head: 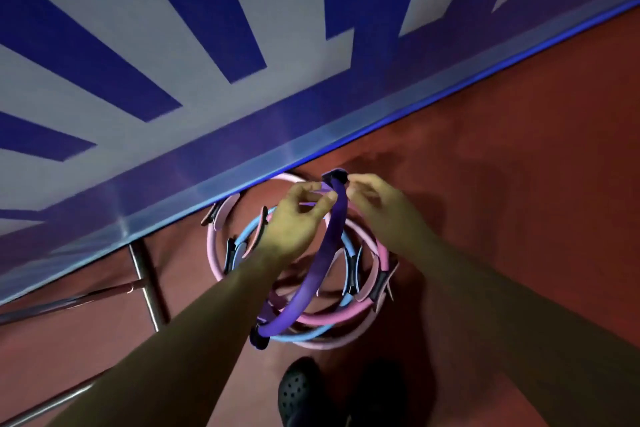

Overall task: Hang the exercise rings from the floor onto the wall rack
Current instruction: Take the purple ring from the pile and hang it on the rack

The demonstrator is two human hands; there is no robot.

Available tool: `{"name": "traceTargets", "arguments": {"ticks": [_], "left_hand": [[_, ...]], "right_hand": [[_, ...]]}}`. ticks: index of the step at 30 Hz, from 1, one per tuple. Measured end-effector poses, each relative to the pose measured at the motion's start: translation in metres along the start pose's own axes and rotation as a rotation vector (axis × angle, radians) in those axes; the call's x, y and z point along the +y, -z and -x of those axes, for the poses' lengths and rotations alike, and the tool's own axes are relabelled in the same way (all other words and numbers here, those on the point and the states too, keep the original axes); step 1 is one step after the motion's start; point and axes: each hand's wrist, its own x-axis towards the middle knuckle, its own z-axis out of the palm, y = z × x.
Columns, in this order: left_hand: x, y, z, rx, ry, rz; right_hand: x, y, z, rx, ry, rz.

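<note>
A pile of exercise rings lies on the red floor against the wall base: pink rings (213, 246), a light blue ring (311, 334) and others with dark padded grips. A purple ring (322, 274) stands tilted on edge above the pile. My left hand (294, 222) pinches its upper rim from the left. My right hand (377, 204) touches the rim from the right, just below the ring's dark top pad (334, 178). The wall rack's hooks are out of sight.
A blue and grey striped wall (207, 45) with a shiny blue skirting (242, 170) runs diagonally. A chrome metal frame (149, 288) stands at the left on the red floor (502, 149). My dark shoe (298, 388) is just below the pile.
</note>
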Motion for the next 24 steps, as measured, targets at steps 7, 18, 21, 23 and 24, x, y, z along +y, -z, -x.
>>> {"name": "traceTargets", "arguments": {"ticks": [7, 18, 21, 23, 24], "left_hand": [[-0.063, -0.024, -0.017, -0.056, 0.202, -0.021], [-0.075, -0.028, -0.011, -0.208, 0.162, 0.052], [-0.079, -0.023, -0.005, -0.204, 0.177, 0.054], [-0.076, -0.019, 0.003, -0.186, 0.169, 0.066], [-0.076, -0.016, 0.006, -0.162, 0.167, 0.086]], "right_hand": [[0.078, -0.029, -0.048, 0.058, -0.082, 0.176], [0.160, -0.060, -0.073, -0.033, -0.301, 0.377], [0.165, -0.055, -0.064, -0.012, -0.287, 0.460], [0.173, -0.049, -0.054, -0.024, -0.301, 0.506], [0.177, -0.046, -0.047, -0.025, -0.315, 0.530]]}}
